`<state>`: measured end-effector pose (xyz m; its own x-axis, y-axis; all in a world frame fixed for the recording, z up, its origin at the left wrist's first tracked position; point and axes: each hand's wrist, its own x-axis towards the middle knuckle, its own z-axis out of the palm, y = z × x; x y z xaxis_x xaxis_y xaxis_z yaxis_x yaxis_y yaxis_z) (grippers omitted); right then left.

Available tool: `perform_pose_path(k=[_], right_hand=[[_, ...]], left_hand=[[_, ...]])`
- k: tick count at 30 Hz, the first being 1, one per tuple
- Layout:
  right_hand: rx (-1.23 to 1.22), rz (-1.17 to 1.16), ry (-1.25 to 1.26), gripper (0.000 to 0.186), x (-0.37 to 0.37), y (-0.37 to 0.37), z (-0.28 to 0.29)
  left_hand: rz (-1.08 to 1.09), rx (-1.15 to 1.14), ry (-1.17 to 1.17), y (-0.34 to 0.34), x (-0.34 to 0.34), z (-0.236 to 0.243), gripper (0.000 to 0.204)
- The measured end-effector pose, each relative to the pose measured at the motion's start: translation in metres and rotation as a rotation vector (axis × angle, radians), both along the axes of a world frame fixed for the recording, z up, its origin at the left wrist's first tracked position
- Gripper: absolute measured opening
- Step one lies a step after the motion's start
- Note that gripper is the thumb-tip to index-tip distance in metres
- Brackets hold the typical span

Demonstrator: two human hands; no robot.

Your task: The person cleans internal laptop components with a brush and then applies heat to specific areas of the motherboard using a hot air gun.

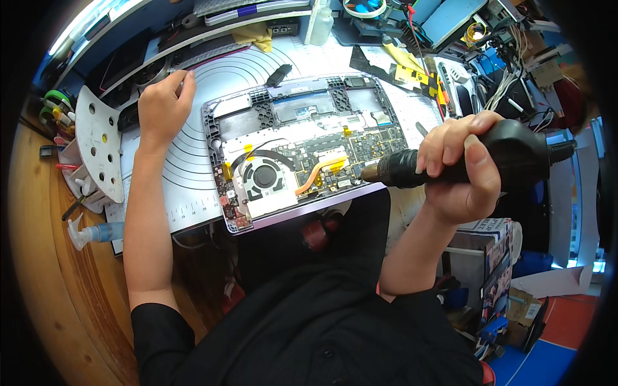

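My right hand [460, 161] is wrapped round a black hot air gun [515, 154]. Its metal nozzle [376, 172] points left over the right part of an opened laptop base [290, 219]. Inside the base show a black fan [262, 175], a copper heat pipe [315, 175], a circuit board [376, 145] and bits of yellow tape [248, 150]. Whether the nozzle touches the board I cannot tell. My left hand [165, 106] is curled into a loose fist above the mat, left of the laptop's far corner, with nothing visible in it.
A grey work mat [187, 148] with curved lines lies under the laptop. On the left stand a white holed tool holder [100, 145] and a spray bottle [100, 233]. A small black part [279, 75] lies behind the laptop. Cables [508, 83] crowd the right; a shelf [212, 32] runs behind.
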<state>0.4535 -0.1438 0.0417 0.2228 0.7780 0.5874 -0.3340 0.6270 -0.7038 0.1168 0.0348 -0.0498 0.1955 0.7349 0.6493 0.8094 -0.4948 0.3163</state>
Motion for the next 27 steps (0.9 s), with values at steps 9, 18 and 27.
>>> perform_pose_path(k=[9,18,27], right_hand=[[-0.063,-0.185,-0.086,0.025,0.007,0.001,0.0],[-0.057,-0.125,-0.038,0.021,0.008,0.004,0.0],[-0.078,-0.361,-0.203,0.019,0.012,0.003,0.004]], left_hand=[[-0.003,-0.011,0.001,0.001,0.001,-0.001,0.022],[0.003,-0.005,0.007,0.001,-0.001,0.0,0.022],[0.007,-0.003,0.017,0.001,0.0,-0.001,0.022]])
